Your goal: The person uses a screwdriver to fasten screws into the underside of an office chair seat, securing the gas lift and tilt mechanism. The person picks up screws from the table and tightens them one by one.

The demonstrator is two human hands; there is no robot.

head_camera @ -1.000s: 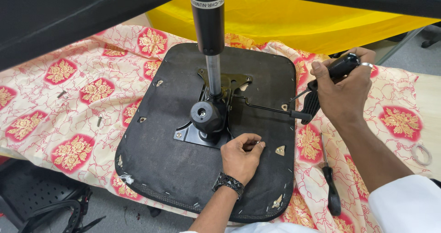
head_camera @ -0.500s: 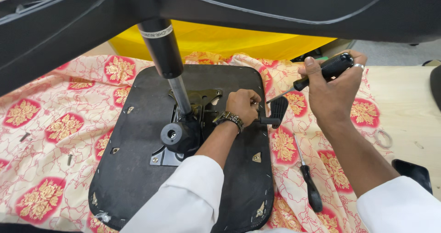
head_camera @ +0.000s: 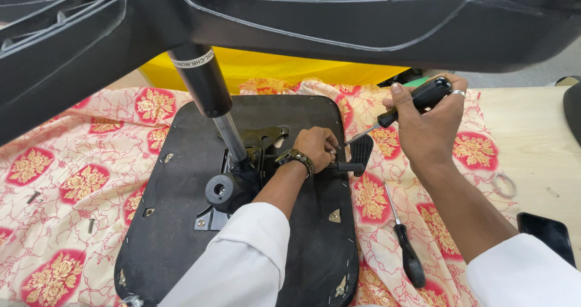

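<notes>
Black-handled screwdriver (head_camera: 417, 98), steel shaft

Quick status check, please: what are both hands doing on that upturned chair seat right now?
Right hand grips black-handled screwdriver, tip angled at the mechanism plate. Left hand steadies there, beside the lever paddle. Chair base overhangs; spare screwdriver lies on cloth.

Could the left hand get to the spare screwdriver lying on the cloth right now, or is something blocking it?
Probably not easily. The left hand is at the metal mechanism on the seat underside, and the right hand, holding a screwdriver, has its forearm lying between it and the spare screwdriver.
</notes>
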